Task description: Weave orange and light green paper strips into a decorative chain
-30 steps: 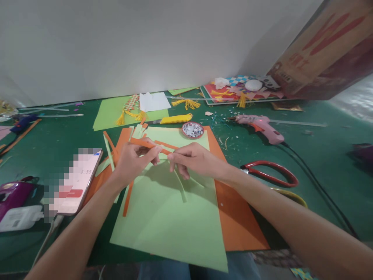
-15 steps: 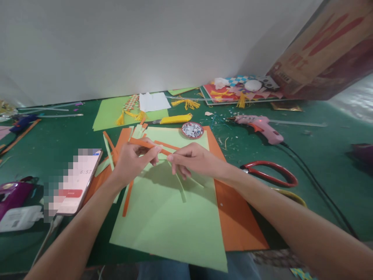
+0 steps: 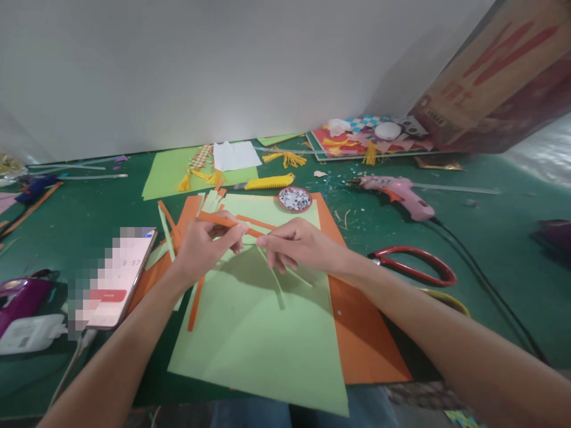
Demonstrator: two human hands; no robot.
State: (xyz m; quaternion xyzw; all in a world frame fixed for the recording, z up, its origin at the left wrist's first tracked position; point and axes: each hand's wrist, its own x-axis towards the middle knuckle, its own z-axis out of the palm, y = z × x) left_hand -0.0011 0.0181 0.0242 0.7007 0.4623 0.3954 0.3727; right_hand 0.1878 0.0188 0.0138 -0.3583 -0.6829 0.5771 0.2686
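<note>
Two hands, left hand (image 3: 207,244) and right hand (image 3: 298,244), are pinching an orange strip (image 3: 252,231) above the pale green paper (image 3: 267,333) (a pink glue gun (image 3: 404,193) is lying off to the right).

Pixelation hides part of the pink-screened phone (image 3: 127,273). The right forearm (image 3: 414,300) partly covers a curved yellow handle (image 3: 448,299). The brown-and-red printed bag's (image 3: 499,89) lettering is blurred.

1 phone (image 3: 124,276) | 1 white charger (image 3: 32,334) | 1 printed bag (image 3: 488,89), right
</note>
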